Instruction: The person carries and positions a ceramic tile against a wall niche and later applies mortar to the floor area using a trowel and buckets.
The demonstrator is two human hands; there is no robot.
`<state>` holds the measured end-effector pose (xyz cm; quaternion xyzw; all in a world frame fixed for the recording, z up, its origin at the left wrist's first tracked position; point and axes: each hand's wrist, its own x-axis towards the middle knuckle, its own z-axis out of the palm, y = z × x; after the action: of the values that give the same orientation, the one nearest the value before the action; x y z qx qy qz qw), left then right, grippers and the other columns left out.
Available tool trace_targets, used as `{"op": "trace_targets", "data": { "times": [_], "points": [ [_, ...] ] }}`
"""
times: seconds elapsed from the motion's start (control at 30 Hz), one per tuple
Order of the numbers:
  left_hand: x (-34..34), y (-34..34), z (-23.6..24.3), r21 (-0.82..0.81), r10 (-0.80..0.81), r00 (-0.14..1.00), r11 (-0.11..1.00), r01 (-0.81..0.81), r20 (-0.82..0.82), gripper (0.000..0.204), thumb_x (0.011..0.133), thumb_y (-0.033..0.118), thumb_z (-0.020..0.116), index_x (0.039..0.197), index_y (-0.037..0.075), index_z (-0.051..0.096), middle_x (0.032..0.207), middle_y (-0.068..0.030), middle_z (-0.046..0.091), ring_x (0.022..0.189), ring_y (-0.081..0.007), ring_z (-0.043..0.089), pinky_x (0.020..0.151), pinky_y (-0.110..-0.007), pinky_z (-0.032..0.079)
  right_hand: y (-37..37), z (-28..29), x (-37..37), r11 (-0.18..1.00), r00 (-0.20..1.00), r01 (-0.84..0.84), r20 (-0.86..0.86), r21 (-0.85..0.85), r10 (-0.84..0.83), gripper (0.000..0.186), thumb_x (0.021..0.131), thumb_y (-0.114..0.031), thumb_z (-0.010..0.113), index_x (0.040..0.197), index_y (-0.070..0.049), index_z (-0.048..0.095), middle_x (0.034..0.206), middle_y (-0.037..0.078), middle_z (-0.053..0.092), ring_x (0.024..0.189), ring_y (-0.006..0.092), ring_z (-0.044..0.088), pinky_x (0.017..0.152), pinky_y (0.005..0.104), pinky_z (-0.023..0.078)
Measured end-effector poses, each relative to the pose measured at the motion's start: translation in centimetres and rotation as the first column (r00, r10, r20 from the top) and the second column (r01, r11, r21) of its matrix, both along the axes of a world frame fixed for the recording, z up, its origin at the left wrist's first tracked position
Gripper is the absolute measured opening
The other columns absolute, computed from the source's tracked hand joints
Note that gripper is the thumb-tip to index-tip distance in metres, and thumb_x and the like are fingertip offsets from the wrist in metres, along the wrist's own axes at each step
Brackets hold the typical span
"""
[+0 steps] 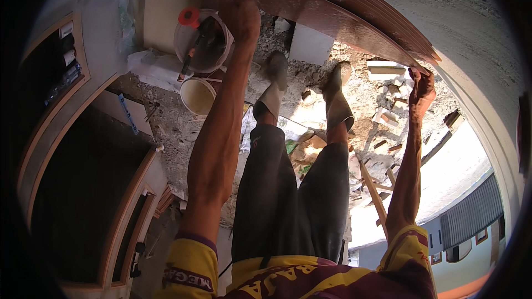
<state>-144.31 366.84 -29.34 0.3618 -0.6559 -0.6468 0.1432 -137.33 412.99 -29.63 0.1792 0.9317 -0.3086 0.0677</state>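
A long reddish-brown board (327,15) spans between my two hands, close to the grey wall. My left hand (241,16) is up at the board's left end, its fingers closed at the edge and partly blurred. At the other end, my right hand (423,91) pinches the board's right corner between thumb and fingers. Behind this board, more brown strips (377,5) with stepped edges run along the wall.
Left of my feet stand a large bucket (213,50) with a red-ended tool (189,17) across it, and a smaller pail (198,97). Rubble and broken pieces (386,117) cover the ground. A wooden frame piece (371,188) lies right of my legs.
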Motion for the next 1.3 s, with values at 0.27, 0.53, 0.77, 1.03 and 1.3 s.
{"op": "trace_targets", "data": {
  "times": [0.27, 0.53, 0.77, 1.03, 1.3],
  "points": [
    [-1.7, 2.9, 0.6, -0.158, 0.019, 0.990, 0.987, 0.004, 0.138, 0.032, 0.099, 0.033, 0.067, 0.106, 0.002, 0.065, 0.080, -0.0042, 0.064, 0.075, -0.0127, 0.060, 0.075, -0.036, 0.058, 1.9, -0.4, -1.7, 1.000, 1.000, 0.007, -0.026, 0.028, -0.006, 0.046, 0.091, -0.048, 0.076, 0.114, -0.008, 0.072, 0.099, 0.009, 0.078, 0.082, 0.0154, 0.070, 0.075, 0.0346, 0.055],
    [2.6, 2.4, -0.6, 0.081, -0.070, 0.994, 0.995, 0.063, 0.090, 0.038, 0.102, 0.034, 0.063, 0.120, 0.000, 0.061, 0.113, -0.0130, 0.069, 0.106, -0.0230, 0.069, 0.092, -0.035, 0.052, 1.3, -0.6, -1.7, 0.998, 0.999, 0.026, 0.028, -0.052, -0.025, 0.041, 0.092, -0.032, 0.077, 0.117, -0.003, 0.062, 0.112, 0.016, 0.075, 0.098, 0.0257, 0.075, 0.086, 0.0380, 0.058],
    [24.2, 1.6, 2.6, 0.276, -0.087, 0.924, 0.961, -0.020, 0.372, 0.042, 0.105, 0.035, 0.058, 0.125, -0.001, 0.060, 0.119, -0.0178, 0.070, 0.112, -0.0280, 0.070, 0.098, -0.039, 0.052, 4.4, -2.6, 0.4, 0.979, 0.971, 0.131, 0.222, -0.155, -0.094, 0.073, 0.087, -0.033, 0.081, 0.142, -0.003, 0.041, 0.128, 0.021, 0.067, 0.100, 0.0290, 0.071, 0.087, 0.0390, 0.057],
    [54.1, 0.9, 8.1, -0.037, 0.273, 0.653, 0.936, -0.351, 0.706, 0.035, 0.096, 0.023, 0.066, 0.123, 0.000, 0.066, 0.114, -0.0125, 0.071, 0.103, -0.0248, 0.072, 0.085, -0.036, 0.059, 10.2, 0.9, 15.8, 0.931, 0.846, -0.323, 0.390, -0.171, 0.365, 0.061, 0.091, -0.024, 0.075, 0.143, -0.008, 0.047, 0.123, 0.021, 0.068, 0.094, 0.0274, 0.071, 0.073, 0.0358, 0.057],
    [79.5, 1.7, 9.7, -0.095, 0.365, 0.479, 0.862, -0.497, 0.798, 0.017, 0.093, 0.016, 0.068, 0.098, -0.001, 0.070, 0.086, -0.0077, 0.073, 0.071, -0.0158, 0.072, 0.060, -0.029, 0.057, 8.4, 8.4, 31.5, 0.990, 0.625, 0.033, 0.776, -0.138, 0.087, 0.044, 0.095, -0.012, 0.068, 0.135, -0.010, 0.051, 0.103, 0.011, 0.070, 0.081, 0.0205, 0.072, 0.063, 0.0341, 0.059]
  ]
}}
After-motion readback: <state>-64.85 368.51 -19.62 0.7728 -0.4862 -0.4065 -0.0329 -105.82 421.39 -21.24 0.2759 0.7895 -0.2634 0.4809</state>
